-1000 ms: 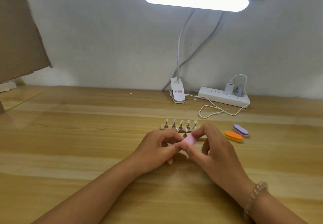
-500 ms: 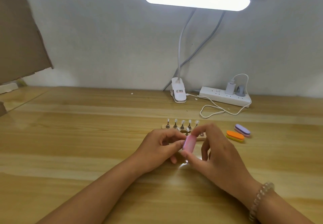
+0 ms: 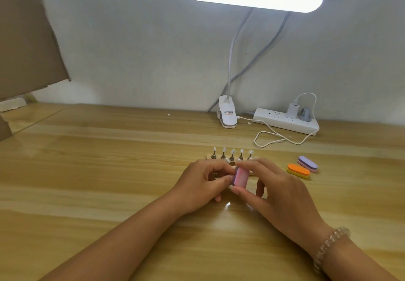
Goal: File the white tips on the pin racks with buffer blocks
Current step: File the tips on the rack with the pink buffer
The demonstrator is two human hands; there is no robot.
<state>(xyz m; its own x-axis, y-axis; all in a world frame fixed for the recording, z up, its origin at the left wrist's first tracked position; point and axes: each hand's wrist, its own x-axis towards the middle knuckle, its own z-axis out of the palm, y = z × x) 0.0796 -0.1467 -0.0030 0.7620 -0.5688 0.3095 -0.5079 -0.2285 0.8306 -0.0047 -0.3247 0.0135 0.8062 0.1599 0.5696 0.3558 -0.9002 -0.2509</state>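
A pink buffer block (image 3: 241, 176) is pinched between the thumb and fingers of my right hand (image 3: 278, 190), standing almost upright above the table. My left hand (image 3: 200, 185) has its fingers curled and pinches something small against the block's left side; the thing itself is hidden. Just behind my hands a pin rack (image 3: 232, 155) carries a row of white tips on metal pins. A second rack in front of it is mostly covered by my fingers.
An orange buffer block (image 3: 298, 170) and a purple one (image 3: 307, 163) lie to the right. At the back stand a clip lamp base (image 3: 227, 115), a white power strip (image 3: 286, 124) and a looped cable (image 3: 271, 140). Cardboard (image 3: 24, 39) leans at the far left.
My right hand has turned the pink block from lying slanted to nearly upright and drawn it slightly toward me. My left hand stays pinched at its left side.
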